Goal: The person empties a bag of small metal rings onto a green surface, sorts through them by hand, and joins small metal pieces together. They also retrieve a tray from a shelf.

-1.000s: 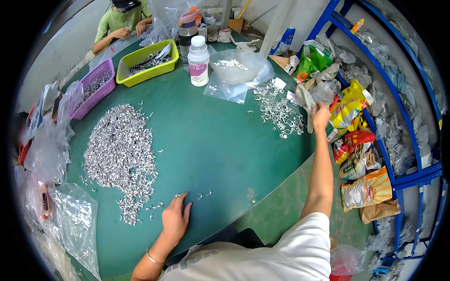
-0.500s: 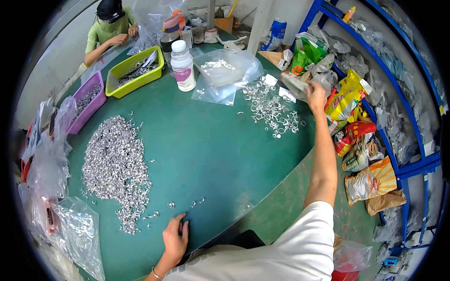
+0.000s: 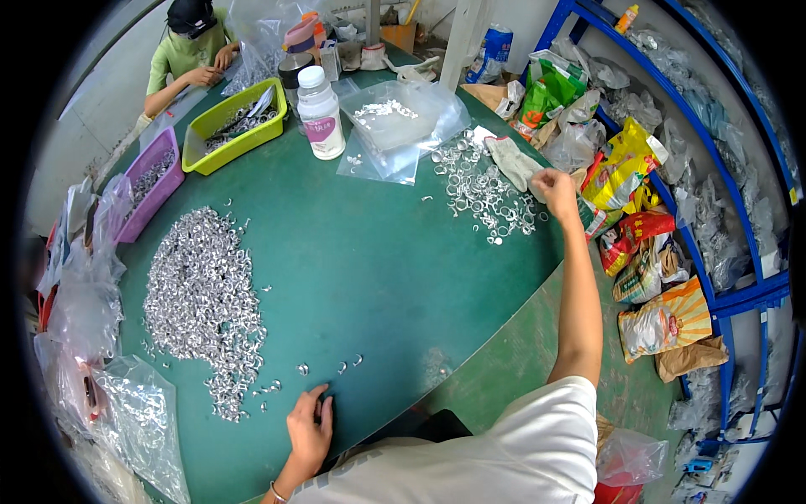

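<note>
My right hand (image 3: 556, 191) reaches out to the table's right edge, its fingers closed on one end of a grey-white cloth glove (image 3: 514, 163). The glove lies slantwise over the far right side of a loose spread of silvery rings (image 3: 478, 195). Near the front edge, my left hand (image 3: 309, 428) rests on the green table (image 3: 361, 286), fingers loosely apart and holding nothing. Just beyond its fingertips sit a few small curved metal pieces (image 3: 342, 368). A large heap of similar shiny pieces (image 3: 201, 294) covers the table's left side.
Along the back stand a purple basket (image 3: 172, 181), a yellow-green basket (image 3: 201, 160), a white bottle (image 3: 323, 122) and clear plastic bags (image 3: 437, 126) with white pieces on top. A co-worker (image 3: 189, 63) sits at the far left. Packed bags (image 3: 663, 323) and a blue shelf (image 3: 751, 294) are at right.
My right hand has drawn slightly nearer, and the glove has come down from above the table's far right edge onto the ring spread. My left hand has barely moved.
</note>
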Action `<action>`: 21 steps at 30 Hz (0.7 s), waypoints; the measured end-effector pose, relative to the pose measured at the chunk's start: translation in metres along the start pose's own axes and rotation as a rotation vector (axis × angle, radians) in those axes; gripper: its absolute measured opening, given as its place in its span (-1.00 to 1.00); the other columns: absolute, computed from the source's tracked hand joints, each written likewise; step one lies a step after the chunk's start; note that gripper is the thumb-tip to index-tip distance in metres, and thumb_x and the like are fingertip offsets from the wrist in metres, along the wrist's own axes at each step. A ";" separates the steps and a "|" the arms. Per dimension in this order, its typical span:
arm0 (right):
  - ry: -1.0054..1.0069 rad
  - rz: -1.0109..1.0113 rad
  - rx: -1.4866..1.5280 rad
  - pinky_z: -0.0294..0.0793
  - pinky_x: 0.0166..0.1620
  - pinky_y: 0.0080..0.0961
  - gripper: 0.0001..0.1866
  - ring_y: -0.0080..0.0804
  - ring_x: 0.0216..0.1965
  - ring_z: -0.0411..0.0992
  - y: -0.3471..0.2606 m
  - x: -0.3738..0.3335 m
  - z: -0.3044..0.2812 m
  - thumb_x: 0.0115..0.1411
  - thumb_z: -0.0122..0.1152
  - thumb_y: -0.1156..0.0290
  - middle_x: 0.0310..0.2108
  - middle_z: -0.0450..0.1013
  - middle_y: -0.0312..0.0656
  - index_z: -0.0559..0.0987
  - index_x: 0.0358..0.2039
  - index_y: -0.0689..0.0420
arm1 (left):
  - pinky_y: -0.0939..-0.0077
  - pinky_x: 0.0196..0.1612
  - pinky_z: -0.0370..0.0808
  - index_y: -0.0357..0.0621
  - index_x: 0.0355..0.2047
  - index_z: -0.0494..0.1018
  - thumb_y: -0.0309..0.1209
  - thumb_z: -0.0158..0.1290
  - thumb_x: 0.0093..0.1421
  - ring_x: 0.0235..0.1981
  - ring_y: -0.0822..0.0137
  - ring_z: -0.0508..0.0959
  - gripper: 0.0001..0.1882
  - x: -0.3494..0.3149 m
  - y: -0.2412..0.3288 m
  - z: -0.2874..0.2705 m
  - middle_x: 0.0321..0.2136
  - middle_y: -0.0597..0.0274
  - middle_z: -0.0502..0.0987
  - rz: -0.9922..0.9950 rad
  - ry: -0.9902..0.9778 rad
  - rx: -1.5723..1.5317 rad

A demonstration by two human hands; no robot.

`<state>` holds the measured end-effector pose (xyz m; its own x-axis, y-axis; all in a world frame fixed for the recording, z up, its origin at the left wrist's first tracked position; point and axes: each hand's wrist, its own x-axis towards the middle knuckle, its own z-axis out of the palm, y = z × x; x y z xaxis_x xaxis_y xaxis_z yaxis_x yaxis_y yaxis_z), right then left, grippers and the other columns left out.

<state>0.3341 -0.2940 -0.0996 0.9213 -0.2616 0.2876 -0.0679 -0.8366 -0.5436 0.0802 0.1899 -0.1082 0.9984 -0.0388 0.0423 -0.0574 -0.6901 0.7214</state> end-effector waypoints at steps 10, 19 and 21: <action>0.021 -0.183 -0.330 0.27 -0.24 -0.31 -0.87 -0.21 -0.27 0.33 -0.023 -0.044 0.023 -0.19 0.28 0.46 -0.47 0.42 -0.18 0.57 -0.53 0.11 | 0.52 -0.61 0.23 -0.26 -0.36 0.43 -0.65 0.03 -0.02 -0.70 0.32 0.25 -0.83 0.001 0.003 0.000 -0.68 0.13 0.26 -0.004 -0.019 -0.028; -0.143 -0.148 0.395 0.37 -0.42 -0.62 -0.90 -0.58 -0.55 0.37 -0.091 -0.041 0.069 -0.09 0.22 0.57 -0.58 0.46 -0.25 0.54 -0.47 0.21 | 0.43 -0.61 0.30 -0.24 -0.35 0.44 -0.61 0.04 0.00 -0.70 0.23 0.33 -0.84 0.002 0.003 0.000 -0.65 0.09 0.32 0.019 -0.053 0.005; -0.203 -0.196 0.337 0.39 -0.42 -0.58 -0.89 -0.48 -0.54 0.41 -0.110 -0.037 0.088 -0.11 0.22 0.57 -0.57 0.46 -0.19 0.55 -0.47 0.20 | 0.42 -0.61 0.31 -0.24 -0.35 0.45 -0.60 0.04 0.00 -0.70 0.23 0.34 -0.84 0.001 0.005 0.000 -0.65 0.09 0.32 0.019 -0.048 0.006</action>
<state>0.3409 -0.1496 -0.1200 0.9631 0.0145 0.2687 0.2135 -0.6486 -0.7305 0.0813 0.1865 -0.1044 0.9960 -0.0869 0.0225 -0.0767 -0.6931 0.7168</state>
